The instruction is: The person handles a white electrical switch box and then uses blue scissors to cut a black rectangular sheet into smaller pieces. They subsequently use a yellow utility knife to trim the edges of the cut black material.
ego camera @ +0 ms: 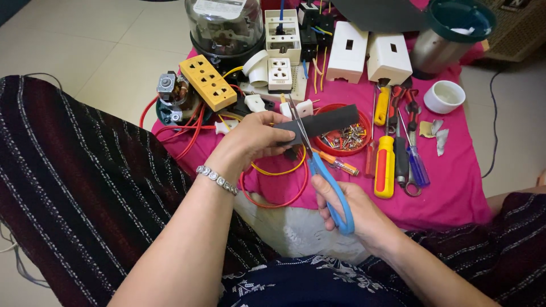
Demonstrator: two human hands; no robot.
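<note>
The black strip (327, 122) hangs above the pink cloth (455, 182), pinched at its near end in my left hand (256, 136). My right hand (355, 213) is closed through the blue handles of the scissors (318, 165), whose 2 blades stand parted across the strip. Just behind it sits a red dish of screws (347, 139); 2 yellow-handled screwdrivers (385, 165) lie to its right.
</note>
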